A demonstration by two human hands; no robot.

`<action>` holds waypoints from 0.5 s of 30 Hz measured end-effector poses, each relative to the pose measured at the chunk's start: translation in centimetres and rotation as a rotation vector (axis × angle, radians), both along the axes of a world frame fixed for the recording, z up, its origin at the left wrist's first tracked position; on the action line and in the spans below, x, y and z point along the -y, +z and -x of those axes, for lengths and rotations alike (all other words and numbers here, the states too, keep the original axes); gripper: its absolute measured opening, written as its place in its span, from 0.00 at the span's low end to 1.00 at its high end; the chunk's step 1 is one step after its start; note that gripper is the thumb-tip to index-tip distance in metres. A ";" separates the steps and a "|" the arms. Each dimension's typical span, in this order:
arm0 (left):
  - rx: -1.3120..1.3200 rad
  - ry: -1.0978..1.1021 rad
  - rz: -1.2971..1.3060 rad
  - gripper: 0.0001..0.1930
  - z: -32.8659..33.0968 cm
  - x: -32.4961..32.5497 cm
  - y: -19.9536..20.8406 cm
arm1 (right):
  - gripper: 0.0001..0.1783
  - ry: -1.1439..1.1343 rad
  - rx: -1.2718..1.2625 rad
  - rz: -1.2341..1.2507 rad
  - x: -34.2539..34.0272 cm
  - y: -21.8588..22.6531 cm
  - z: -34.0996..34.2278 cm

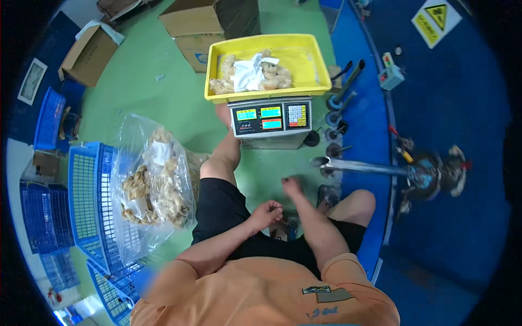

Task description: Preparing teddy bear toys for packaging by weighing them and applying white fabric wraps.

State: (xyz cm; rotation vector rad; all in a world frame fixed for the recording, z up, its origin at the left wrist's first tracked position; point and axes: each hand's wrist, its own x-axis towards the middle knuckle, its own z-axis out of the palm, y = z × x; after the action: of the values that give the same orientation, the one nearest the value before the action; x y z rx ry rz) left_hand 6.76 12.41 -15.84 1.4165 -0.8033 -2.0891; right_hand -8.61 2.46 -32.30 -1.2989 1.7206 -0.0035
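My left hand [266, 215] is in front of my lap, its fingers curled and pressed together. What it holds, if anything, is too small to make out. A little ahead and to the right, my right hand [292, 187] is closed too, with a small dark spot at its fingers that I cannot name. Beyond the hands a digital scale [271, 117] carries a yellow tray [304, 65]. Fluffy cream plush pieces [277, 76] lie in the tray, with a white cloth label [249, 75] among them. To my left, a clear plastic bag [130, 179] contains more plush pieces [175, 190].
A metal pipe [364, 165] juts from the blue machine on the right. Several upright rods on round bases [340, 103] stand beside the scale. Blue plastic crates [89, 201] line the left, and cardboard boxes [190, 32] stand farther off on the green floor.
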 end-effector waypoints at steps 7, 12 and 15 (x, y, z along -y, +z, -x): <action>-0.045 0.040 0.163 0.05 -3.5 -0.3 -0.7 | 0.19 -0.157 0.519 0.094 -1.1 16.5 2.3; -0.048 0.081 0.207 0.07 -2.7 1.0 1.0 | 0.13 0.063 0.447 0.158 -5.8 22.9 5.5; 0.063 0.063 0.290 0.07 -3.2 1.0 1.7 | 0.12 0.155 0.287 0.144 -8.3 23.4 6.7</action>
State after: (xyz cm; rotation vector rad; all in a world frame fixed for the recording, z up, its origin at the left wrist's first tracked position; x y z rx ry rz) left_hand 9.91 11.42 -14.15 1.3344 -1.0267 -1.8034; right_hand -15.32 10.77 -8.94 -1.4579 1.3939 -0.2175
